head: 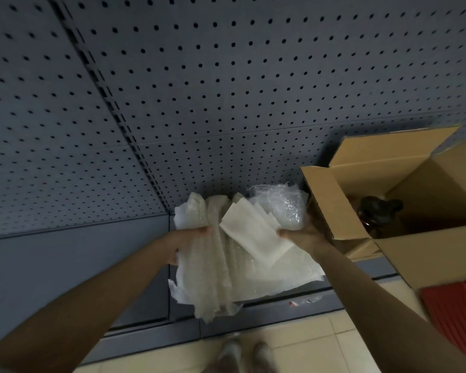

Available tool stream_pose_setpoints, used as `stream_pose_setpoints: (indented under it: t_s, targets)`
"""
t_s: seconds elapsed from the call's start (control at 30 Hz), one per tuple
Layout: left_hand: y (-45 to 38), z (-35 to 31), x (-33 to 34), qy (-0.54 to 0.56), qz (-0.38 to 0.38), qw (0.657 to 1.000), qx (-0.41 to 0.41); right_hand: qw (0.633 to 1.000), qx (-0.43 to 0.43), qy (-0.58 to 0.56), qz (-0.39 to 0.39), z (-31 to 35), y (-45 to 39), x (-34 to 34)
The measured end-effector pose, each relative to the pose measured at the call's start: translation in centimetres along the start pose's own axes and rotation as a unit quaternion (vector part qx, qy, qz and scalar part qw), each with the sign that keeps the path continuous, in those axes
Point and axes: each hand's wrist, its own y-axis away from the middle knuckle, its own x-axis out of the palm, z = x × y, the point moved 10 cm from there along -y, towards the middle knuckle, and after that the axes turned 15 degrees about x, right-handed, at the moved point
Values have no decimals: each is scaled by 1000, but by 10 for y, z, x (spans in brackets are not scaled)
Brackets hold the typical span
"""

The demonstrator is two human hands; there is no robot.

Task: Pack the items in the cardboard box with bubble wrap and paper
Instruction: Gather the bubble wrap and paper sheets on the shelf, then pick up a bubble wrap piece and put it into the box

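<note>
Both hands gripping a bundle of bubble wrap [226, 265] and paper [253, 232], frame centre.
Left hand [186, 243] and right hand [301, 234] clutch opposite edges, arms outstretched; open cardboard box [414, 254] at right.

The bundle of bubble wrap [226, 265] and paper [250, 235] is held up in front of the pegboard wall [199, 90], between the left hand [183, 243] and the right hand [304, 235]. Just right of it stands the open cardboard box [420, 249], with a jar [379, 214] inside. Below, shoes [242, 354] stand on the floor [320, 332].
</note>
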Motion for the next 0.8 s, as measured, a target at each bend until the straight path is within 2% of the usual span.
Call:
stream_pose_setpoints:
  t_s: [0.13, 0.27, 0.43, 0.57, 0.67, 0.8]
  targets:
    - [-2, 3, 5, 45, -8, 999, 12, 1000, 19, 14, 12, -5, -2, -3]
    - [-17, 16, -12, 65, -48, 996, 33, 1000, 12, 8, 11, -5, -12, -6]
    - [-90, 81, -64, 78, -102, 990, 53, 1000, -1, 26, 7, -9, -17, -7]
    - [-35, 50, -53, 83, -143, 986, 37, 998, -22, 39, -43, -6, -11, -13]
    - [-4, 32, -40, 59, -129, 990, 18, 996, -47, 39, -71, 2, 3, -14]
    - [-1, 25, -52, 0, -144, 988, 55, 990, -66, 91, -90, 8, 16, -10]
